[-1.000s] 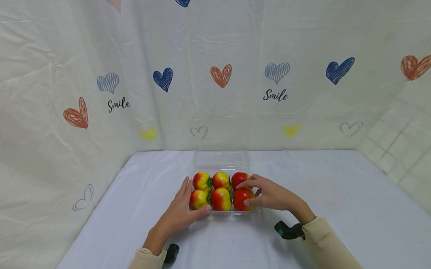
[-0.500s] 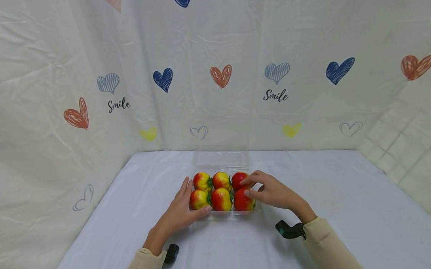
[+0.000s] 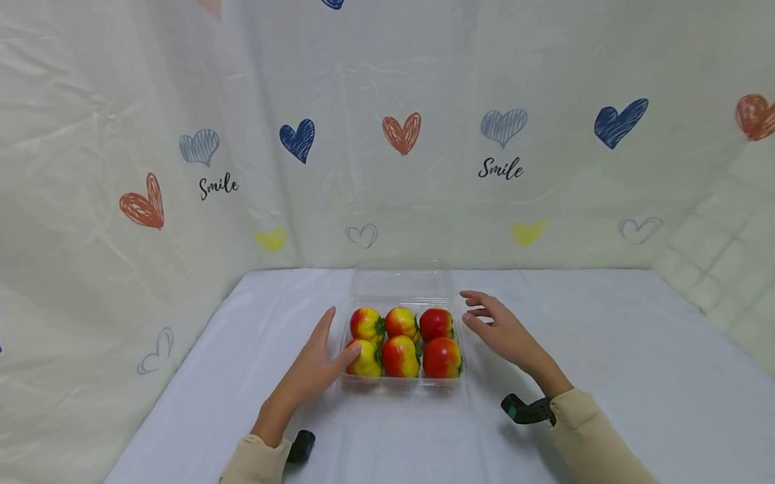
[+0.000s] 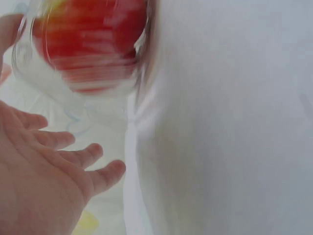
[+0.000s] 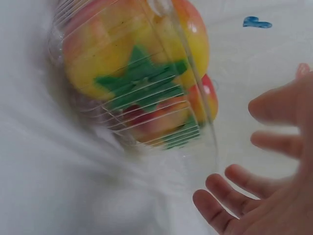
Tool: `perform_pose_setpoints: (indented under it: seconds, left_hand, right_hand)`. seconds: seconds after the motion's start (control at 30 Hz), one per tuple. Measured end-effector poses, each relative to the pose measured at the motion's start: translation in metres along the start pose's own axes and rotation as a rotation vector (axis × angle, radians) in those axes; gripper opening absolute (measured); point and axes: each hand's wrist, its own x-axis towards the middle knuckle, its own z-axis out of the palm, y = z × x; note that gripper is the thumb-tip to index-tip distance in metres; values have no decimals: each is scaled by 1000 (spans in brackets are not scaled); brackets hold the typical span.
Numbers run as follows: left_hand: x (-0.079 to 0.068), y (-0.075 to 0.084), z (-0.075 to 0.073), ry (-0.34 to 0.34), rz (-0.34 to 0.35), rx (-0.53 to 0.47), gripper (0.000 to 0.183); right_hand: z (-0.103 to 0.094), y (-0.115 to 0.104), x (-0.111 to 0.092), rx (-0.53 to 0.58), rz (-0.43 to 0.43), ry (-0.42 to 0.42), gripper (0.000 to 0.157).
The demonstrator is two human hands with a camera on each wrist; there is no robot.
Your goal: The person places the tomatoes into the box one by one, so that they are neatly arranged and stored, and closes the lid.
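Note:
Several red-and-yellow fruits with green star-shaped tops, such as the front right fruit (image 3: 441,358), sit in two rows inside a clear plastic clamshell box (image 3: 402,382). My left hand (image 3: 309,373) is at the box's left side, fingers spread, its thumb overlapping the front left fruit (image 3: 365,362) in the head view. In the left wrist view those fingers (image 4: 54,139) stand apart from the box wall. To the right of the box hovers my right hand (image 3: 506,335), fingers loosely bent and holding nothing. The right wrist view shows a gap between its fingers (image 5: 227,193) and the ribbed wall.
The box's clear lid (image 3: 402,284) stands raised behind the fruits. A white cloth (image 3: 395,448) covers the table, and a heart-printed curtain (image 3: 424,198) hangs behind it. Each wrist wears a black camera, the right camera (image 3: 524,409) being in plain sight.
My right hand has let go of the front right fruit and moved off to the right. My left hand has eased back leftward from the box edge. The fruits stay in their rows.

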Motion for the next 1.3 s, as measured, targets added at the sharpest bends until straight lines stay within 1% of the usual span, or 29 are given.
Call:
perform_pose_setpoints:
  seconds: [0.13, 0.2, 0.3, 0.37, 0.43, 0.6, 0.7, 0.9, 1.1, 1.3]
  left_hand:
    - [13, -7, -9, 10, -2, -105, 92]
    - [19, -12, -13, 2, -2, -192, 88]
    - [29, -20, -18, -28, -7, -365, 83]
    - [36, -24, -19, -58, -13, -465, 81]
    - [42, -27, -20, -103, 2, -540, 79]
    - [56, -33, -19, -208, 25, -672, 71]
    - [61, -35, -19, -236, 21, -734, 69]
    - [66, -33, -15, -258, 41, -796, 70]
    - [67, -34, -11, -206, 35, -856, 70]
    - [67, -33, -8, -176, 43, -883, 73]
  right_hand:
    - [3, 8, 3, 134, 44, -42, 58]
    - [6, 12, 5, 193, 63, -67, 60]
    - [9, 15, 5, 257, 96, -100, 63]
    - [12, 17, 5, 281, 116, -114, 65]
    - [14, 19, 5, 313, 124, -120, 66]
    - [21, 25, 6, 366, 121, -143, 65]
    - [25, 26, 7, 409, 123, -158, 65]
    - [27, 25, 8, 520, 128, -136, 66]
    - [28, 25, 8, 576, 94, -122, 69]
    - [28, 26, 8, 573, 83, -76, 76]
